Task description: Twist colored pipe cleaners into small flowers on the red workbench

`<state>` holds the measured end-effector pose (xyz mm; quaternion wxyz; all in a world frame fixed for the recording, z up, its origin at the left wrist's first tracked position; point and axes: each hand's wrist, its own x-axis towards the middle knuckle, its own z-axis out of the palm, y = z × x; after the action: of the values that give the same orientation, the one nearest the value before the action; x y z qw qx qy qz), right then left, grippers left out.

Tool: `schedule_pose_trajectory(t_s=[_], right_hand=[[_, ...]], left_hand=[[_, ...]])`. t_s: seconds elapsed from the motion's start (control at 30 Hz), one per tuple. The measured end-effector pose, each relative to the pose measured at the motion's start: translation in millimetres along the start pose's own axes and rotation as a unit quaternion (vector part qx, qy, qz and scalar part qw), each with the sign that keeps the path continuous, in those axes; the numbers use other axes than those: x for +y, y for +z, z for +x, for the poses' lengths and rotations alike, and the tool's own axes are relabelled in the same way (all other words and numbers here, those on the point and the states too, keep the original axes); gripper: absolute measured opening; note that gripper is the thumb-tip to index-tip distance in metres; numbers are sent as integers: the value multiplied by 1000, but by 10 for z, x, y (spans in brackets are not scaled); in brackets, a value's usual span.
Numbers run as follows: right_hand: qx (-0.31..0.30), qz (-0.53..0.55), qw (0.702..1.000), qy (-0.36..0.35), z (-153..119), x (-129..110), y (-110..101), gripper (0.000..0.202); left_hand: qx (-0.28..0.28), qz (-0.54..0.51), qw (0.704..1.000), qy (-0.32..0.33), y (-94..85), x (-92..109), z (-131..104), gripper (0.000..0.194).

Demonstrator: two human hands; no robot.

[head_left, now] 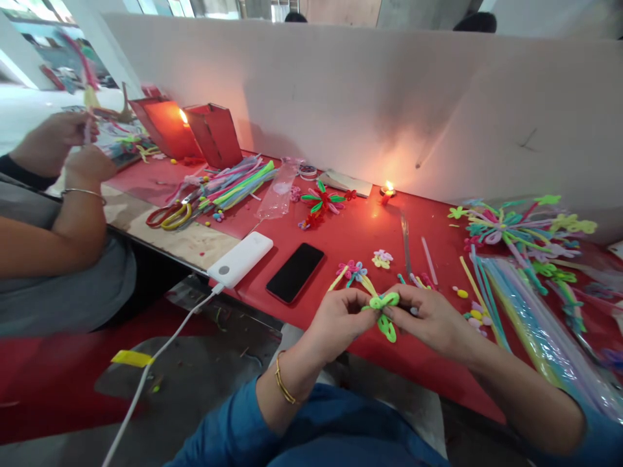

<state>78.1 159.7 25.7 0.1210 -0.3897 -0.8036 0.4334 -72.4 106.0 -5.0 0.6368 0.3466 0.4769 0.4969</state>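
Note:
A bright green looped pipe-cleaner piece (388,327) is held over the front edge of the red table (355,227). My left hand (343,321) pinches its left side, and my right hand (426,318) pinches its right side, with the fingertips close together. Just beyond my hands lie a pink flower (347,270) and a blue flower (358,272) with yellow stems. A small pale yellow and pink flower piece (382,259) rests farther back. Loose pom-poms (476,314) sit right of my right hand.
A black phone (295,272) and a white power bank (241,259) with a cable lie left. A lit candle (387,190) burns by the white partition (341,97). Wrapped stems (545,324) lie right; scissors (178,214) and another person's hands (90,162) are left.

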Motion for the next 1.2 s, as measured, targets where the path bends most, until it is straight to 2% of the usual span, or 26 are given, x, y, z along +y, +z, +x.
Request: schedule_pose_trajectory(t_s=[0.27, 0.43, 0.8, 0.97, 1.2], right_hand=[[3, 28, 1000, 1, 27, 49, 8, 13], [24, 58, 998, 24, 49, 71, -37, 15], [10, 36, 999, 25, -31, 78, -31, 11], [-16, 31, 999, 27, -61, 141, 11, 11], [-8, 30, 999, 13, -66, 141, 79, 13]], left_hand=[[-3, -20, 1000, -21, -19, -9, 15, 27], [-17, -47, 999, 11, -41, -16, 29, 30], [-4, 60, 998, 30, -12, -124, 9, 20], [-17, 68, 995, 67, 26, -148, -23, 11], [-21, 15, 998, 49, 51, -220, -30, 7]])
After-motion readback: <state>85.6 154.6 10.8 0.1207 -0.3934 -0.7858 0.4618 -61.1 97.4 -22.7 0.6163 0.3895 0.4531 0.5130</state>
